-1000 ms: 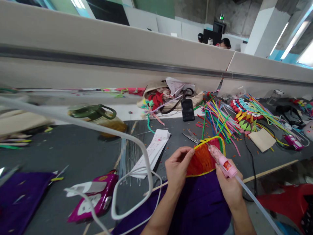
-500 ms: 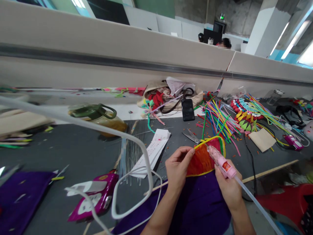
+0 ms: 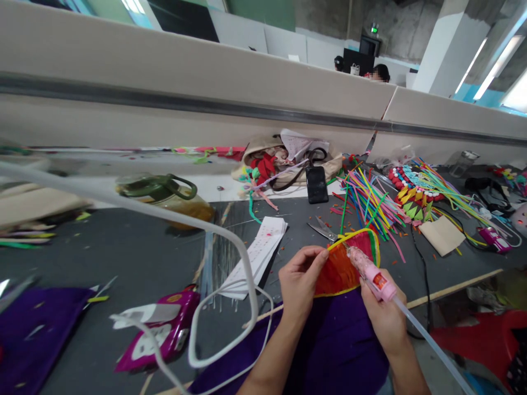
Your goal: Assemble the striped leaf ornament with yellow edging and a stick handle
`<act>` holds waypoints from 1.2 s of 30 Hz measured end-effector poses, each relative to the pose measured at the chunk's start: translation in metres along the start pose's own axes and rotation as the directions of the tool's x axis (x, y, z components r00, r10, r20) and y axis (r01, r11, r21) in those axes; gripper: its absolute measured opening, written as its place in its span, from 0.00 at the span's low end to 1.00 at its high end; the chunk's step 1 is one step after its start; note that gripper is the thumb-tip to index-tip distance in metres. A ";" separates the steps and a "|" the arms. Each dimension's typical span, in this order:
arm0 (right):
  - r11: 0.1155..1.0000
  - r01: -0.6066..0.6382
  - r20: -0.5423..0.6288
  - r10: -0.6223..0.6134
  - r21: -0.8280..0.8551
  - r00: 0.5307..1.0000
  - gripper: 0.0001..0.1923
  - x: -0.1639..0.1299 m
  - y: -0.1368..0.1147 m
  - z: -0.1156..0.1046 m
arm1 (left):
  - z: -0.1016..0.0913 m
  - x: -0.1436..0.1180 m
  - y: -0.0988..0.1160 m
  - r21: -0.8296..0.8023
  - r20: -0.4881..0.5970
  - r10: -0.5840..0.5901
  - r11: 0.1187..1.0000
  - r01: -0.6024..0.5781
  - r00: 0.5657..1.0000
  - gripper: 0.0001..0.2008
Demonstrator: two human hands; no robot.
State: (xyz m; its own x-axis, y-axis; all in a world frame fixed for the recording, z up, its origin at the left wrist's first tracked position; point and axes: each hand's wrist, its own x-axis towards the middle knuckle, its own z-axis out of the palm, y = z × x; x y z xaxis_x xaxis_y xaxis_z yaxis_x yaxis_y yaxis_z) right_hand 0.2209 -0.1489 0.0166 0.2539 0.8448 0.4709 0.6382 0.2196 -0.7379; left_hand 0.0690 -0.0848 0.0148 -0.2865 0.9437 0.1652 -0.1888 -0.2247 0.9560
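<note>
craft piece (image 3: 343, 263): my red-orange fan shape with yellow-green edging, held tilted over the purple cloth | glue gun (image 3: 370, 274): my pink one, nozzle tip on the piece's upper face, clear glue stick trailing from its rear toward me

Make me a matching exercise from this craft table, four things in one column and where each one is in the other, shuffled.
1. pink glue gun
2. red-orange fan-shaped craft piece
3. black smartphone
4. metal scissors

a. flat on the grey table beyond the hands
b. gripped in the right hand
c. propped against the beige bag
d. pinched at its edge by the left hand

Pairs: 1-b, 2-d, 3-c, 4-a
</note>
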 end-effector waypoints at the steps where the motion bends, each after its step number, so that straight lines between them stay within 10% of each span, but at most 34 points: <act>1: 1.000 0.004 -0.003 -0.004 -0.006 1.000 0.09 0.000 0.000 0.000 | 0.000 0.000 0.000 0.001 0.000 0.002 1.000 -0.002 1.000 0.05; 36: 0.998 0.059 0.025 -0.058 -0.035 0.998 0.08 -0.003 -0.001 -0.001 | -0.001 0.000 0.002 0.021 0.006 0.013 1.000 -0.013 1.000 0.06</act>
State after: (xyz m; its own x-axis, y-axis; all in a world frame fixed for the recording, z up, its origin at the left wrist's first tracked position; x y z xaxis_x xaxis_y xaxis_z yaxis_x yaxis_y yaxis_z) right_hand 0.2200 -0.1523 0.0163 0.1985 0.8426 0.5006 0.6768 0.2516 -0.6919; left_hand 0.0682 -0.0854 0.0164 -0.2834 0.9421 0.1791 -0.1648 -0.2318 0.9587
